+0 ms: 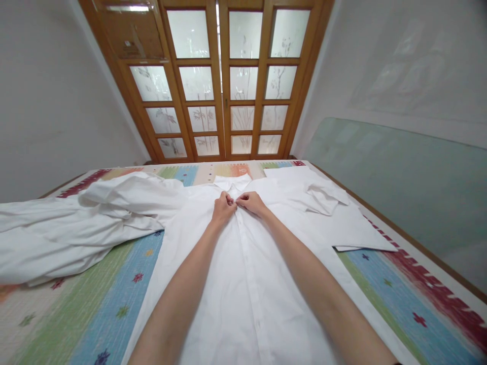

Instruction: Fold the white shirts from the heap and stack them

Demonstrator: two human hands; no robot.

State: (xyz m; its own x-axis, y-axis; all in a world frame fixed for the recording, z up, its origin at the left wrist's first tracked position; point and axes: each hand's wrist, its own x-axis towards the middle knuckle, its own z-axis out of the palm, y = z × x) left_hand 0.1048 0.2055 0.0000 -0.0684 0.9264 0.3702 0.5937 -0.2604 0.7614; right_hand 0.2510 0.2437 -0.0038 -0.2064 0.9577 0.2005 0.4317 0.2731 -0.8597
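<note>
A white shirt (220, 284) lies spread out front side up, its collar (233, 182) pointing away from me and its button strip running down the middle toward me. Just below the collar, my left hand (223, 207) pinches the front edge of the shirt. My right hand (251, 201) meets it from the other side, thumb and finger closed on the same strip. Whatever button sits between the fingertips is too small to make out. Lower down the strip, small buttons (257, 324) show.
More white clothing (68, 233) is heaped on the left, over or against the shirt's sleeve. Beneath everything is a striped, patterned cover (91, 304). A pale green panel (403, 187) stands along the right edge. Wooden doors with glass panes (222, 81) rise beyond the far edge.
</note>
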